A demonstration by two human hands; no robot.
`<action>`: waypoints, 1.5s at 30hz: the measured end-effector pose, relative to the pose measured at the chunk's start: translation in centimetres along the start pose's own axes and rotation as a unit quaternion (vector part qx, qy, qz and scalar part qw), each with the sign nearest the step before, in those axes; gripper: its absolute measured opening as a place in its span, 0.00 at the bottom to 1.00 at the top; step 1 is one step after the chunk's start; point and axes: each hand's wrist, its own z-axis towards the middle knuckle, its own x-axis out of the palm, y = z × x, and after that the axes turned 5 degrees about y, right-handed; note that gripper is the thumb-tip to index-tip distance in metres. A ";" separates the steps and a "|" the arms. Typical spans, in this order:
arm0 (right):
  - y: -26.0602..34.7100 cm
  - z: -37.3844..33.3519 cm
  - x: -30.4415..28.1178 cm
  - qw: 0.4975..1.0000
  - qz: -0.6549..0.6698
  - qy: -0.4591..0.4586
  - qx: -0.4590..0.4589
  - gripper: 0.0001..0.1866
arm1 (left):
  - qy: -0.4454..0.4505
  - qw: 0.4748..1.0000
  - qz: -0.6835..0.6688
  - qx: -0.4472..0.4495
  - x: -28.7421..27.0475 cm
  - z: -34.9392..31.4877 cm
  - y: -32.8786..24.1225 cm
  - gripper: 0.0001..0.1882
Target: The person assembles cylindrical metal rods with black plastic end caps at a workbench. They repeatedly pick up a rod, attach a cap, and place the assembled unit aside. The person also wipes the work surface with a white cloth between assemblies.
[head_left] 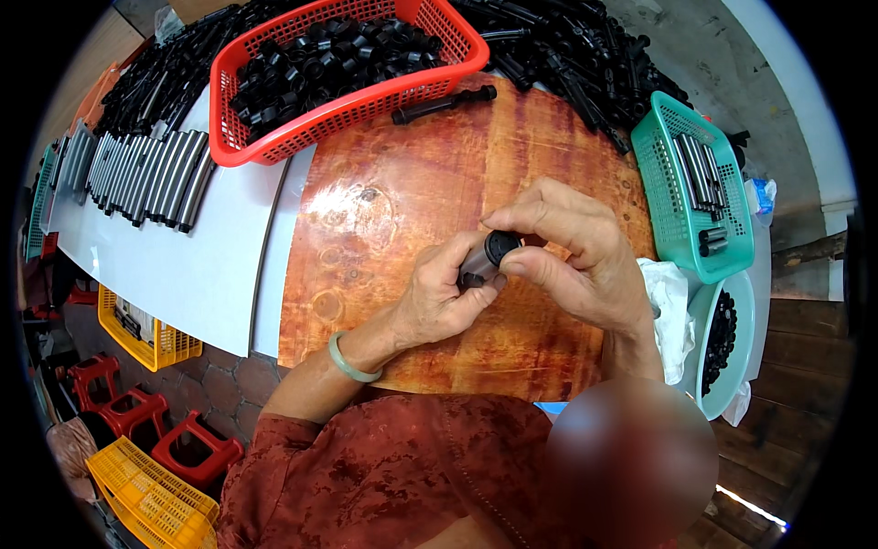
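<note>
My left hand [430, 291] is wrapped around a short dark tube [478, 263], held tilted above the wooden board. A round black cap [502, 244] sits at the tube's upper right end. Around that cap curl the thumb and forefinger of my right hand [585, 252], with the thumb against its edge. Part of the tube is hidden by my left fingers. A jade-coloured bangle [346, 361] circles my left wrist.
Beyond the board [402, 183] lies a loose black tube [445, 105], by a red basket [352, 117] of black rings. Silver tubes [151, 174] line the left. At right stand a green basket [668, 233] with tubes and a pale basin [736, 352] of small black parts.
</note>
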 end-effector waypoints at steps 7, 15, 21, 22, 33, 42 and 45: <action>1.5 0.2 -0.2 0.994 -0.110 0.009 0.024 0.09 | -0.022 0.999 0.029 0.024 0.3 0.3 -0.2 0.15; 0.6 0.2 0.3 0.998 -0.051 -0.024 0.019 0.09 | -0.021 0.999 0.024 0.016 0.2 0.3 0.0 0.15; 0.1 0.8 -0.1 0.997 -0.073 -0.016 -0.011 0.11 | 0.000 1.000 0.017 0.000 -0.1 0.2 -0.1 0.14; 0.3 1.2 -0.1 0.997 -0.066 -0.037 -0.016 0.10 | 0.010 0.999 0.033 -0.002 -0.2 0.2 -0.2 0.13; 0.9 4.3 2.4 0.959 -0.149 0.164 -0.175 0.21 | 0.032 0.996 -0.041 0.074 -0.1 0.3 -0.2 0.16; 1.4 4.8 2.9 0.954 -0.176 0.224 -0.095 0.18 | 0.119 0.991 -0.050 -0.020 -1.2 0.2 -0.4 0.17; 1.2 4.6 2.4 0.954 -0.178 0.239 -0.033 0.18 | 0.123 0.991 -0.041 -0.031 -0.9 0.4 -0.4 0.17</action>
